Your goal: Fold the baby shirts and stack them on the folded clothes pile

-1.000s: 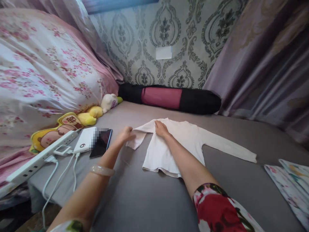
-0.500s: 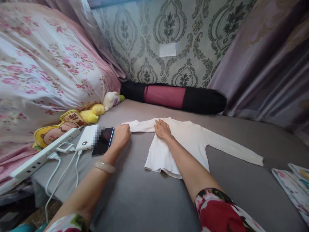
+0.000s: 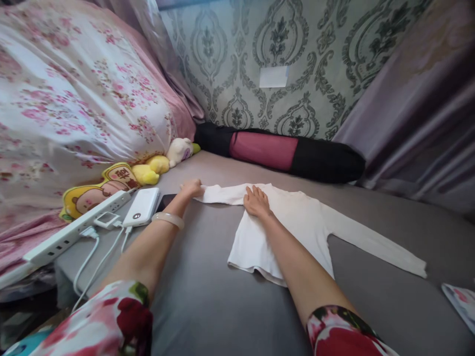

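A white long-sleeved shirt (image 3: 293, 217) lies spread on the grey bed sheet (image 3: 208, 296), its right-hand sleeve stretched out to the right. My left hand (image 3: 192, 188) is closed on the cuff end of the left-hand sleeve, which runs nearly straight out from the shoulder. My right hand (image 3: 257, 200) rests flat on the shirt near that shoulder, fingers stretched out. Just left of my left wrist is a dark phone (image 3: 166, 200), partly covered by my forearm. The cuff itself is mostly hidden by my fingers.
On the left lie a white power bank (image 3: 141, 206), a white power strip (image 3: 83, 225) with cables, and yellow plush toys (image 3: 146, 174). A long black and maroon bag (image 3: 263, 151) lies along the wall. A folded patterned cloth (image 3: 460, 301) sits at the right edge.
My left hand has pulled the left-hand sleeve outward and away from me, from folded and drooping to nearly straight. My right hand stays on the shirt. The view has turned slightly left.
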Motion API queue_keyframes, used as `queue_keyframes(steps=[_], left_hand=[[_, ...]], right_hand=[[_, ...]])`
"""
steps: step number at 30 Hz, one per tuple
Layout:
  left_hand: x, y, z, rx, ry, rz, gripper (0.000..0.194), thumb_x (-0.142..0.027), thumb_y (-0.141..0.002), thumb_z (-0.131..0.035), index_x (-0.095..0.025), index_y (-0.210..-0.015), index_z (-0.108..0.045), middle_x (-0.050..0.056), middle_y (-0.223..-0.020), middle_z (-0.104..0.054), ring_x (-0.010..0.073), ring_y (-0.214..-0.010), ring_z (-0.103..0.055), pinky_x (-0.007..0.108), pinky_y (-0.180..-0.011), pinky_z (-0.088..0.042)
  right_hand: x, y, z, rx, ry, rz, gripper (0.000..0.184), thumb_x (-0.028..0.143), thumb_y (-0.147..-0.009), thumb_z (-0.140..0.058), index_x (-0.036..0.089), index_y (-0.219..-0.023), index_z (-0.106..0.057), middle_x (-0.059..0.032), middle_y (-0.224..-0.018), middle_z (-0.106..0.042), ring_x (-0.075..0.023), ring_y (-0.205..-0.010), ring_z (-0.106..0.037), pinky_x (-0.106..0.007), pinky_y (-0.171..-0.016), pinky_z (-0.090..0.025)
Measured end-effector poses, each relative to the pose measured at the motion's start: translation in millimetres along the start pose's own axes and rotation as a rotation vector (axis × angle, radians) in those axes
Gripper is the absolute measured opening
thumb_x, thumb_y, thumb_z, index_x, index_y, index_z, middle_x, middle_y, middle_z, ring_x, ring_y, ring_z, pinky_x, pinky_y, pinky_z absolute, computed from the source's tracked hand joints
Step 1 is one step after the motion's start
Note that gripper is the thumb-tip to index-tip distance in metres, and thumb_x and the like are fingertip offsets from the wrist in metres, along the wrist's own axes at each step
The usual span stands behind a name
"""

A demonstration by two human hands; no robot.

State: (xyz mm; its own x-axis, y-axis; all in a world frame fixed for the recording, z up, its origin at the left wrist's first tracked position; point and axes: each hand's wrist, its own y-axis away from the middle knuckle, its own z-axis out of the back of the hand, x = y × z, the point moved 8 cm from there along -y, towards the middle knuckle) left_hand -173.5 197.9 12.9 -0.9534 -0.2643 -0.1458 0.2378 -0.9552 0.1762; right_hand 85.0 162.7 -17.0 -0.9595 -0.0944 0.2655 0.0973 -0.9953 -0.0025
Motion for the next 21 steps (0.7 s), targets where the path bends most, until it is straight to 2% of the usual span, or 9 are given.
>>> queue_keyframes(steps=[4, 7, 13, 18, 19, 21], left_hand=[[5.1, 2.7, 16.4, -0.195, 0.118, 0.001, 0.038, -0.025, -0.089, -0.041, -0.016, -0.123, -0.056, 0.018, -0.123, -0.063, 0.0292, -0.113, -0.06, 0.036, -0.088, -0.048], [1.6, 10.7, 7.1, -0.2, 0.105, 0.029, 0.04, -0.016, -0.087, -0.039, -0.013, -0.125, -0.051, 0.021, -0.12, -0.062, 0.031, -0.11, -0.061, 0.038, -0.086, -0.049], [-20.3, 22.0, -3.8, -0.34, -0.04, -0.054, 0.046, -0.007, -0.083, -0.032, -0.004, -0.125, -0.053, 0.029, -0.118, -0.059, 0.036, -0.113, -0.055, 0.045, -0.085, -0.048], [-36.6, 44.4, 11.4, -0.511, -0.137, -0.115, 0.044, -0.012, -0.084, -0.036, 0.0, -0.122, -0.055, 0.03, -0.124, -0.055, 0.0382, -0.116, -0.051, 0.047, -0.092, -0.04], [-41.1, 52.6, 13.3, -0.514, -0.136, -0.125, 0.042, -0.016, -0.086, -0.036, -0.001, -0.12, -0.056, 0.029, -0.124, -0.056, 0.0384, -0.117, -0.051, 0.047, -0.093, -0.04], [-50.5, 69.8, 10.1, -0.429, -0.099, -0.148, 0.038, -0.026, -0.089, -0.039, -0.006, -0.114, -0.06, 0.025, -0.12, -0.06, 0.0377, -0.115, -0.053, 0.048, -0.094, -0.038]], right_hand=[[3.4, -1.9, 0.2, -0.009, -0.026, -0.121, 0.057, 0.037, -0.097, -0.024, 0.02, -0.151, -0.031, -0.0082, -0.159, -0.023, -0.0268, -0.146, -0.016, -0.042, -0.115, -0.011], [6.0, -3.1, -0.4, -0.043, -0.034, -0.175, 0.058, 0.04, -0.098, -0.023, 0.02, -0.151, -0.032, -0.0085, -0.159, -0.023, -0.0277, -0.146, -0.015, -0.044, -0.115, -0.009], [6.2, -1.8, -4.2, -0.106, -0.045, -0.158, 0.057, 0.04, -0.097, -0.026, 0.02, -0.15, -0.034, -0.0086, -0.158, -0.025, -0.027, -0.145, -0.016, -0.045, -0.115, -0.008], [3.5, -6.5, -2.3, -0.054, -0.142, -0.14, 0.06, 0.046, -0.097, -0.029, 0.018, -0.15, -0.034, -0.0099, -0.159, -0.023, -0.0281, -0.147, -0.012, -0.047, -0.116, -0.006], [1.9, -8.2, 0.0, -0.021, -0.193, -0.129, 0.062, 0.049, -0.097, -0.031, 0.017, -0.15, -0.033, -0.0104, -0.159, -0.022, -0.0281, -0.147, -0.011, -0.047, -0.117, -0.006], [-5.8, -8.7, 8.1, 0.041, -0.365, -0.123, 0.061, 0.048, -0.097, -0.033, 0.017, -0.149, -0.034, -0.0094, -0.158, -0.027, -0.0243, -0.146, -0.018, -0.044, -0.118, -0.011]])
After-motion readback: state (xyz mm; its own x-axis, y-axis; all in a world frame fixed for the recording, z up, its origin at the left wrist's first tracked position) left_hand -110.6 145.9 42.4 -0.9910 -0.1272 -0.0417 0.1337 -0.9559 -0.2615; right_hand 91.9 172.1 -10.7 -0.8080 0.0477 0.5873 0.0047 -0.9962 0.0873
